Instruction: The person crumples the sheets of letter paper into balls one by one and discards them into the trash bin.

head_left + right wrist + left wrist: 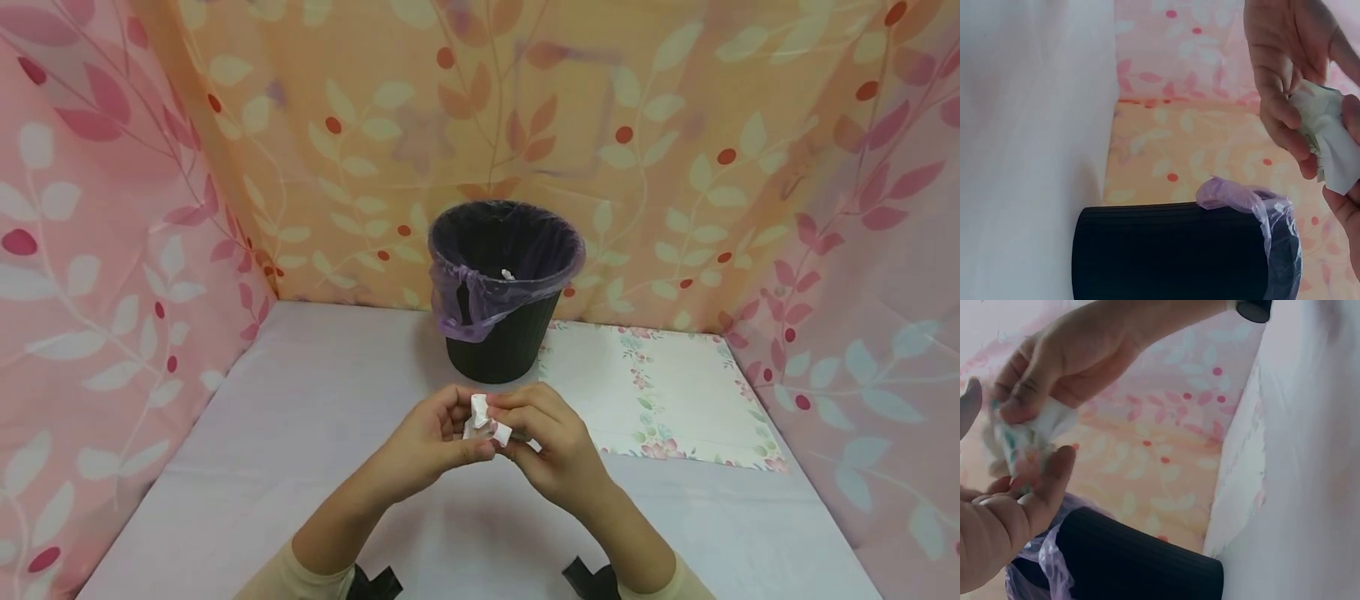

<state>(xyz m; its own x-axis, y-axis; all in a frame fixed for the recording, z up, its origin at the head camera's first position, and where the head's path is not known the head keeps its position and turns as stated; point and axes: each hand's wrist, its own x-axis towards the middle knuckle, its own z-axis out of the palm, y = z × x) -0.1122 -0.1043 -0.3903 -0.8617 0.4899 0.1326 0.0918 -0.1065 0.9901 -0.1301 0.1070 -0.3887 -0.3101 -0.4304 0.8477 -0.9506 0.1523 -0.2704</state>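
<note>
Crumpled paper (479,410) — pinched in both hands (422,442) (558,446) | black bin (501,354) just beyond — purple liner (474,332) | floral sheet (690,396) rightward

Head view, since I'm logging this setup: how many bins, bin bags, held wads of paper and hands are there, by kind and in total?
Black bin: 1
Purple bag: 1
Crumpled paper, held: 1
Hands, left hand and right hand: 2
Total: 5

Hands (427,443) (558,446) holding crumpled paper (479,411), black bin (498,354) beyond
</note>
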